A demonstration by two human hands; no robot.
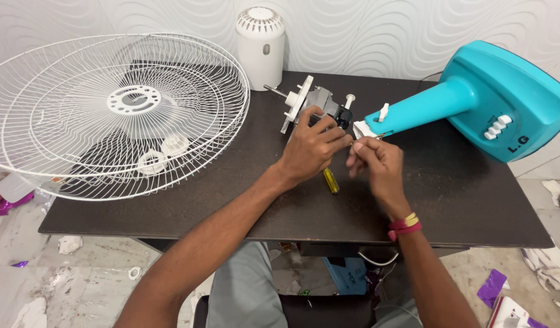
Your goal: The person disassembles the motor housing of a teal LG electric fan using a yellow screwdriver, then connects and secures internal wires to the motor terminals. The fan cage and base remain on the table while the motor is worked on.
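The fan motor (pixel 319 104) lies at the upper centre of the frame on the dark counter (pixel 462 188), its shaft pointing upper left. The left hand (pixel 310 149) is clamped on its near side. The right hand (pixel 374 159), just right of it, pinches something small, too small to tell. The yellow screwdriver (pixel 331 180) lies below, between the hands; the teal fan stand (pixel 474 100) is at the right.

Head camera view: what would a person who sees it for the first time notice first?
Most likely the large white wire fan guard, which leans at the left end of the dark table, and the bright turquoise plastic fan base lying on its side at the right. Between them, the left hand grips the grey fan motor, while the right hand pinches something small beside it.
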